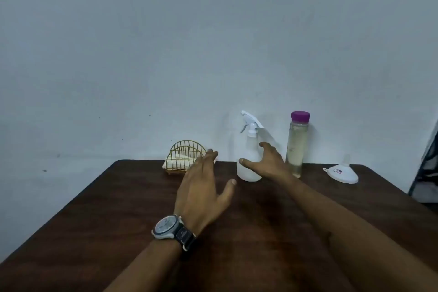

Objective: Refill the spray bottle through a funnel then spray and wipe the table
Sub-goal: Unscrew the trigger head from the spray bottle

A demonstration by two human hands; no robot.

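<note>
A white spray bottle (248, 149) with a trigger head stands upright at the back of the dark wooden table (118, 220). To its right stands a tall clear bottle (296, 147) with a purple cap, holding pale liquid. A white funnel (341, 172) lies upside down at the far right. My right hand (267, 161) is open, fingers spread just beside the spray bottle's lower body; I cannot tell whether it touches. My left hand (201, 187), with a wristwatch, hovers open to the left of the spray bottle, holding nothing.
A gold wire holder (187, 156) with a folded pale cloth stands at the back, left of the spray bottle. A pale wall rises right behind the table. A dark object (426, 168) leans at the right edge of the view.
</note>
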